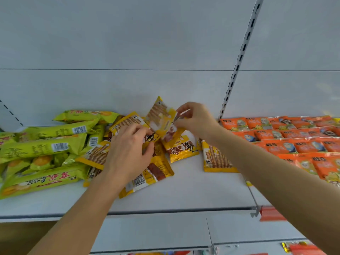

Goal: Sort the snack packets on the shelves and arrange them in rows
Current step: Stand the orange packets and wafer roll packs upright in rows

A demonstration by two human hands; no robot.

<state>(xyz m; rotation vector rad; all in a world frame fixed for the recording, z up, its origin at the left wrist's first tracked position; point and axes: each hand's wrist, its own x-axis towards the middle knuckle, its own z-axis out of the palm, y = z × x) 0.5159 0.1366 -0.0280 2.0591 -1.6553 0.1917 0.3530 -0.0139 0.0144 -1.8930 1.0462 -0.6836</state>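
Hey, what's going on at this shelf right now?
A person is sorting snack packets on a white shelf. The right hand pinches a lifted yellow packet by its edge, while the left hand grips another in the jumbled yellow pile. Green packets lie loosely at left; orange packets already lie in rows at right.

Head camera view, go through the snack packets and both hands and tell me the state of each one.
Left hand: fingers curled, grip on a yellow packet in the pile.
Right hand: pinches the lifted yellow wafer-roll packet, held tilted above the shelf.
Yellow packet pile: jumbled, overlapping.
Green long packets: loosely heaped on the left.
Orange packets: lying in rows.
White shelf: holds all.
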